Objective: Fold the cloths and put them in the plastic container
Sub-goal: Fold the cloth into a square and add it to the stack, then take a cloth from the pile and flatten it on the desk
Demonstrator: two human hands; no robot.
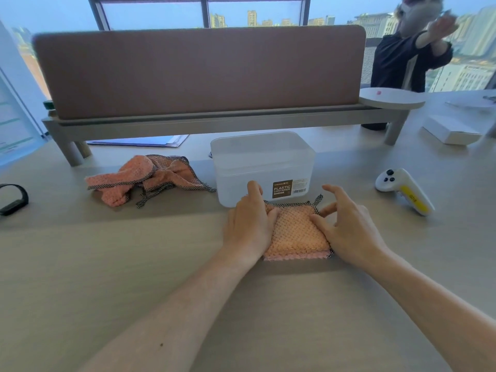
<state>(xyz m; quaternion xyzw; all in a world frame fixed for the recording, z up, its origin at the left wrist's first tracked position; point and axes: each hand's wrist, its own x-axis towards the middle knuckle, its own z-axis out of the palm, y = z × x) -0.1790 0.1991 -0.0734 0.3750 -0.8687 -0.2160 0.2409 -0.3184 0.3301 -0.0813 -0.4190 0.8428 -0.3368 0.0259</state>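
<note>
A folded pink waffle cloth (294, 234) with checked trim lies on the table just in front of the translucent plastic container (261, 162). My left hand (249, 224) holds the cloth's left edge, fingers curled onto it. My right hand (346, 224) pinches the cloth's right side with thumb and forefinger, the other fingers spread above. A crumpled heap of pink cloths (150, 177) sits to the left of the container, untouched.
A white and yellow controller (402, 190) lies to the right. A black strap (13, 200) is at the left edge. A desk divider (198, 73) on a raised shelf stands behind the container; a white box (451, 132) and a person (408, 55) are at far right.
</note>
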